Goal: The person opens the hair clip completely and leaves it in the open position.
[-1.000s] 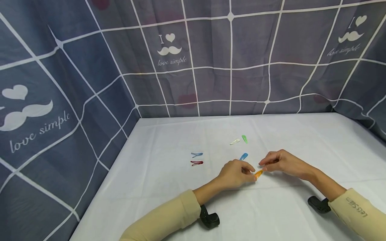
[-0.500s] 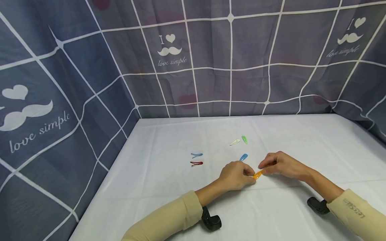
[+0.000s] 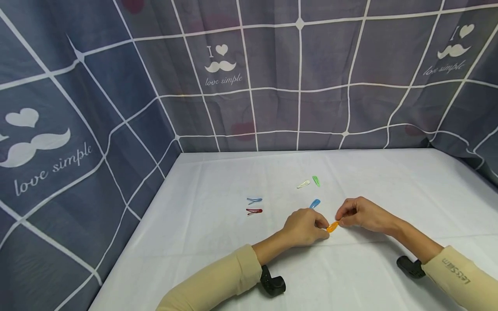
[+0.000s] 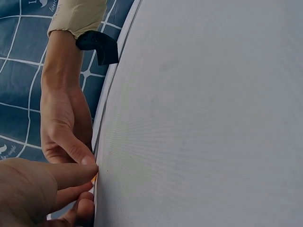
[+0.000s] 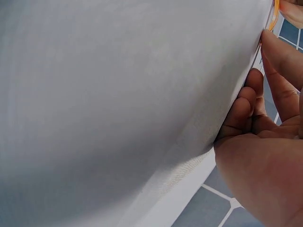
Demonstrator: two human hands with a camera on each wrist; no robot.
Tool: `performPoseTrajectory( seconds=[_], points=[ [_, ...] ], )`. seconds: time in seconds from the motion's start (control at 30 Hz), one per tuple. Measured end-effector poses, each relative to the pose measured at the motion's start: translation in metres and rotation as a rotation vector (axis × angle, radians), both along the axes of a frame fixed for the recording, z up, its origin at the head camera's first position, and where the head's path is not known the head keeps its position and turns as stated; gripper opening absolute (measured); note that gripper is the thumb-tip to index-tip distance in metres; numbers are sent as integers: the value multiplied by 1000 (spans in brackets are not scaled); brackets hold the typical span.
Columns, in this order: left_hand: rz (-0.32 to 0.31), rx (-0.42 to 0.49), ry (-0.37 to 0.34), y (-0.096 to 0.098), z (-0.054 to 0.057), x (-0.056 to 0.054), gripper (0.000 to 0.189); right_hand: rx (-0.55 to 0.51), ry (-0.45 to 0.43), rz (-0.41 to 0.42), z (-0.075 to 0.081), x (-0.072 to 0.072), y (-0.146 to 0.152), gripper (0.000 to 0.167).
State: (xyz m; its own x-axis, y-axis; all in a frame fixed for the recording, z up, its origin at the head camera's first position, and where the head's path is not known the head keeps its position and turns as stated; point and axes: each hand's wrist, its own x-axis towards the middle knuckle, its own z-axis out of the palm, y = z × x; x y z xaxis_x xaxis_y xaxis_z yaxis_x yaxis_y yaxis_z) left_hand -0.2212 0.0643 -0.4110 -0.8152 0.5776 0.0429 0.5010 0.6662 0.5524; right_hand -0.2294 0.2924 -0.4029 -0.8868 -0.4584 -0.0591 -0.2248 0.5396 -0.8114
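Observation:
An orange snap hair clip [image 3: 332,226] is held between both hands, low over the white tabletop. My left hand [image 3: 305,226] pinches its near-left end with thumb and fingertips. At the far-right end, the thumb and finger of my right hand [image 3: 365,214] pinch it too. A sliver of the clip's orange frame [image 5: 275,16] shows at the top of the right wrist view. In the left wrist view, the left fingers [image 4: 75,175] cover nearly all of it. Just beyond the left hand lies a blue snap clip [image 3: 315,203], partly hidden by that hand.
On the white-covered table [image 3: 210,181], a white clip [image 3: 303,184] and a green clip [image 3: 316,181] lie farther back. Left of the hands are a light-blue clip [image 3: 254,200] and a dark-red clip [image 3: 254,211]. A grey checked curtain [image 3: 272,108] hangs behind and along the sides.
The orange clip tilts slightly flatter and sits a touch nearer to me, with both hands moving along with it. The other clips have stayed where they lie.

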Motion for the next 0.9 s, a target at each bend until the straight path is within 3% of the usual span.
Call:
performPoseTrajectory(
  seconds=[0.9],
  points=[
    [17,14,-1,2,0,1,4,8,-25,12,2,2,-1,10]
  ],
)
